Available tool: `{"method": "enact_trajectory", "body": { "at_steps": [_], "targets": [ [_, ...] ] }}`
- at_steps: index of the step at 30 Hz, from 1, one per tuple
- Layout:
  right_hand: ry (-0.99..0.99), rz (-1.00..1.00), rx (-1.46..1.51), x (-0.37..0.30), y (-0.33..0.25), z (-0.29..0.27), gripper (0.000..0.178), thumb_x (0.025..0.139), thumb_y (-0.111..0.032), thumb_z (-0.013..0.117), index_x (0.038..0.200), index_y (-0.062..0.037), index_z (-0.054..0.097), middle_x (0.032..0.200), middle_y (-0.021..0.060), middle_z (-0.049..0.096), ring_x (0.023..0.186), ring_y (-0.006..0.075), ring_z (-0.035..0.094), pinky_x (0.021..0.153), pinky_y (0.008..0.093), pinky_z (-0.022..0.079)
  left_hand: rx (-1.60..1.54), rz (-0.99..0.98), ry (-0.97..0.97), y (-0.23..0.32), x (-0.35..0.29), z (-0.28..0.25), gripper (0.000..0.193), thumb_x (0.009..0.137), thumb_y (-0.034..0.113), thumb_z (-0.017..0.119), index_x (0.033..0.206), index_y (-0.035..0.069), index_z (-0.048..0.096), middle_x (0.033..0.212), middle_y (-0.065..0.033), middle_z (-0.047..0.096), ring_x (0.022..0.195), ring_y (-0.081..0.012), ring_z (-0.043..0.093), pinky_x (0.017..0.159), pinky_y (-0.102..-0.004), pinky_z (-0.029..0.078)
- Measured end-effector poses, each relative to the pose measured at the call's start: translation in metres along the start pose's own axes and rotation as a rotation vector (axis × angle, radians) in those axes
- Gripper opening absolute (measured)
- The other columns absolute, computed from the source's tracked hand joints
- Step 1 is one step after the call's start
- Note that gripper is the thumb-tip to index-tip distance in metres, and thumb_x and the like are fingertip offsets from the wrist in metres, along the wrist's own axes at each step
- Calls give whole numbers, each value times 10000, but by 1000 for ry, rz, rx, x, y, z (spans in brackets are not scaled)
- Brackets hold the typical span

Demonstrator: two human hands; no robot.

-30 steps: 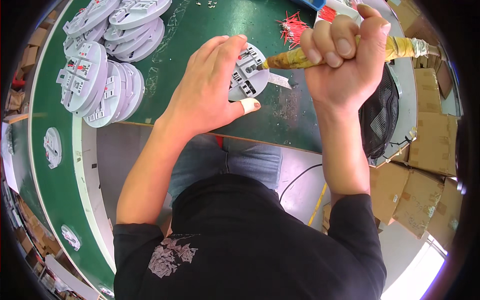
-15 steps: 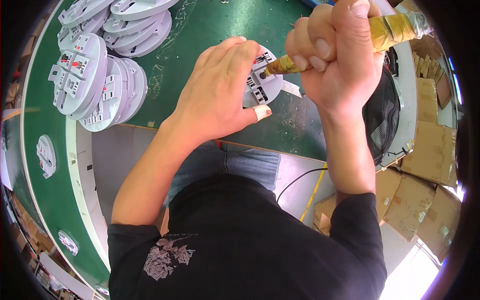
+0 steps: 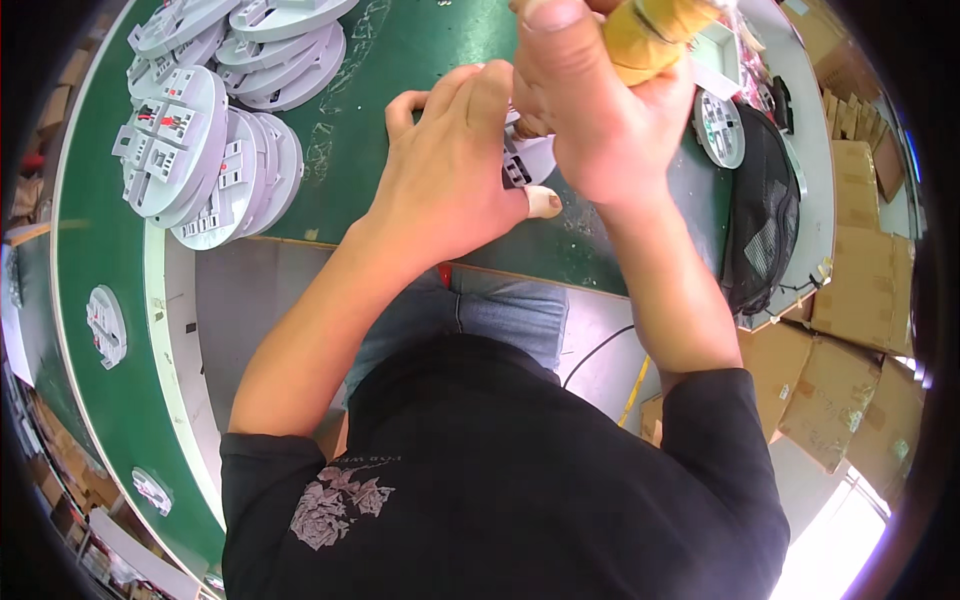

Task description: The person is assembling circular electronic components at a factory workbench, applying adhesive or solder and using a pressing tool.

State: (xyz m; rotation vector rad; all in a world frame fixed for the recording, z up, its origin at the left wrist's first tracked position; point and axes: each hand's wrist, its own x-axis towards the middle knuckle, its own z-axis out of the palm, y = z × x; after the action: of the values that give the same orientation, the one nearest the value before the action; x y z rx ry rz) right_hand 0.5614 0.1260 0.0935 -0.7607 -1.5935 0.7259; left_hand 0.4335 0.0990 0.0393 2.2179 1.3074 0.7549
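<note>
Work surface: dark green. Stacked round housings: light grey-white. Tool handle: wrapped in yellow-tan tape. Thumb bandage: pale beige. Shirt: black, with pale floral print. Mesh bag: black. Cartons: brown.

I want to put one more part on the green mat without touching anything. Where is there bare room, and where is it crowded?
Bare green mat lies between the stacks of white round parts and the left hand. It is crowded under both hands, where the right hand grips a yellow-wrapped tool over a white part.
</note>
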Motion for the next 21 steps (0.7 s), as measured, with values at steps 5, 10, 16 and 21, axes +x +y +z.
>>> {"method": "enact_trajectory", "body": {
  "at_steps": [5,10,16,21],
  "targets": [
    [-6,354,193,15,-49,-13,248,1001,-261,661,1026,-19,609,775,9,596,623,101,575,573,257,476,-2,-91,35,14,0,-11,830,707,278,879,1353,35,417,1287,-157,567,1312,-306,497,1078,-466,389],
    [103,485,36,-5,-68,-40,150,992,-213,652,1004,-63,650,768,-10,599,555,75,508,521,234,414,-1102,-73,290,6,-19,-27,822,792,258,807,1433,32,345,1341,-142,516,1311,-262,501,1047,-416,455],
    [-11,628,155,-33,-54,-11,97,933,-87,686,994,-13,673,766,22,642,499,51,513,439,203,369,-1504,84,280,20,-35,-16,796,865,261,722,1487,42,275,1385,-134,468,1295,-250,512,1055,-402,470],
    [112,599,386,-44,-54,-3,127,895,-37,717,1008,1,675,752,17,642,499,60,517,442,215,382,-1338,79,287,20,-36,-13,803,870,309,677,1497,43,251,1421,-170,458,1284,-285,534,1061,-431,476]
  ]
}}
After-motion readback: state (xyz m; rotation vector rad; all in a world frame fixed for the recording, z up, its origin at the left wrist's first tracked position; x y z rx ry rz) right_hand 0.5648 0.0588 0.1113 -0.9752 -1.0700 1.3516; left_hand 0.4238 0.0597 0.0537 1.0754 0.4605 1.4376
